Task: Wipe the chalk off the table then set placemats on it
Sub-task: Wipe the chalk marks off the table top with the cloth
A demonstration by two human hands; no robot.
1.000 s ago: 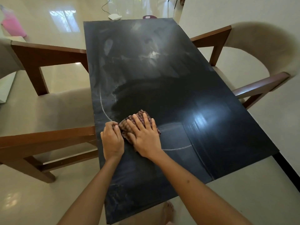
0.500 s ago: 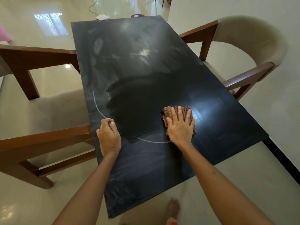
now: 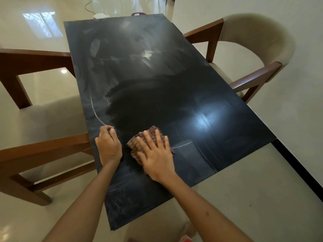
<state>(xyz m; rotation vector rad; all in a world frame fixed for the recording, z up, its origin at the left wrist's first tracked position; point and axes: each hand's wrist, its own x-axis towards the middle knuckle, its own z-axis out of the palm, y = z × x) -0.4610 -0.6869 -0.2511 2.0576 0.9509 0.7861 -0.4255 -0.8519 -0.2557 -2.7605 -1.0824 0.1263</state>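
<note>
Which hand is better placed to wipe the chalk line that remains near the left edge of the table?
Probably the right hand: it lies flat on the checked cloth. The left hand is a closed fist beside the chalk line on the table, with no cloth.

No readable text, label, brand, number or sign appears anywhere in view; the only marks on the dark bench (image 3: 157, 70) are a curved chalk line (image 3: 95, 110) at left and faint smears, none forming letters.
</note>
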